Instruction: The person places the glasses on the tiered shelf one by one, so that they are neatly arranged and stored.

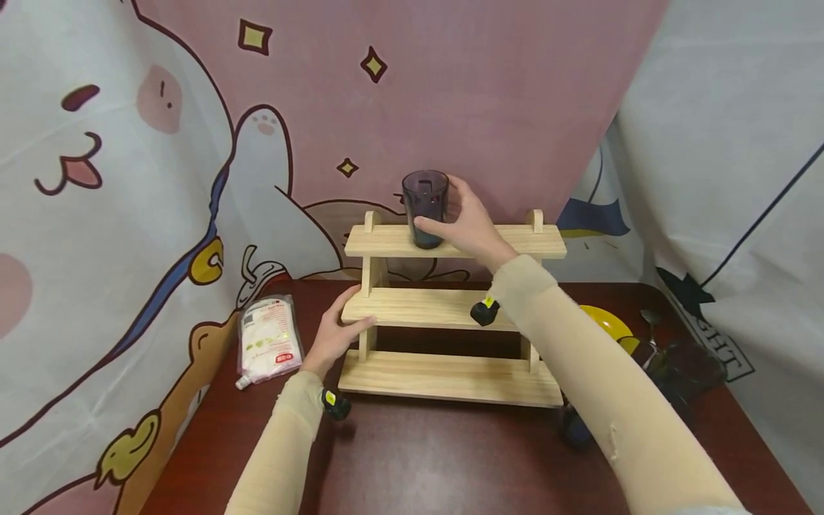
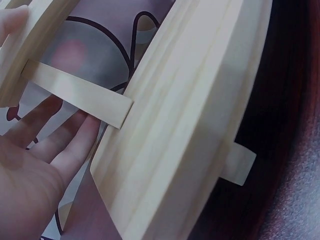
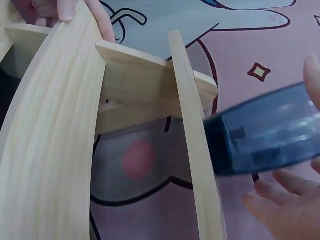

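A three-tier wooden display shelf [image 1: 450, 379] stands on the table. My right hand [image 1: 473, 225] holds a dark translucent drinking glass [image 1: 425, 204] upright at the left part of the top tier, thumb in front and fingers round its far side. In the right wrist view the base of the glass [image 3: 265, 132] meets the top board. My left hand [image 1: 331, 332] grips the left end of the middle tier, its thumb on the board. The left wrist view shows the fingers [image 2: 75, 145] of that hand reaching behind the upright.
A clear bag with a white and pink spouted pouch [image 1: 269, 340] lies left of the shelf. On the right are a yellow plate [image 1: 605, 320], a spoon [image 1: 651, 318] and dark glassware [image 1: 692, 365], partly hidden by my right arm. Printed cloth hangs behind and along the sides.
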Demonstrator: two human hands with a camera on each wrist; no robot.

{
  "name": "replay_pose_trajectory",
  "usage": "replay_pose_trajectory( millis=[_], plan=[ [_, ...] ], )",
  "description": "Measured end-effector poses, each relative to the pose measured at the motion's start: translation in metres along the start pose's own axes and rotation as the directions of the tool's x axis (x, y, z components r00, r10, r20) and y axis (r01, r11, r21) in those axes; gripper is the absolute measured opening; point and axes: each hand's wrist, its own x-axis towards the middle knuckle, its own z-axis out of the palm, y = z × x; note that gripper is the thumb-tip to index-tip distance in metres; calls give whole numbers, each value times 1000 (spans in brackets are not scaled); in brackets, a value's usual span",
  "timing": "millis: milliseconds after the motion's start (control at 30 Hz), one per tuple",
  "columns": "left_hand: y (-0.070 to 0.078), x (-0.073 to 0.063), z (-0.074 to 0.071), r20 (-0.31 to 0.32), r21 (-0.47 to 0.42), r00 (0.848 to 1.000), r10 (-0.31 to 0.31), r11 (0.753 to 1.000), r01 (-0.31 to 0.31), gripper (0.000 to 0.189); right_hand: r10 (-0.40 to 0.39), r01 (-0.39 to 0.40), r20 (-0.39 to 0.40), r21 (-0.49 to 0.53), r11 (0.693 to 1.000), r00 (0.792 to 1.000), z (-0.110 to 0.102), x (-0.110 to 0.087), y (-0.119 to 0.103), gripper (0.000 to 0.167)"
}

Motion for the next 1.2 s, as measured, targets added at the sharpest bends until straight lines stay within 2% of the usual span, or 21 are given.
replay_pose_trajectory(
  millis=[333,567,900,1200],
  plan=[
    [2,0,1,8,-1,1000,13,1000,-13,78,28,-34,62,92,995,998,-34,-25,15,107],
    [3,-1,0,10,17,1000,-9,1000,9,76,54,-61,74,97,993,996,-60,-49,26,103],
    [2,-3,0,5,18,1000,-11,1000,11,76,62,-61,28,-17,998,998,-100,-92,39,89],
    [3,-3,0,16,0,1000,-18,1000,18,76,81,-79,1,-169,982,997,-133,-137,50,86]
  ],
)
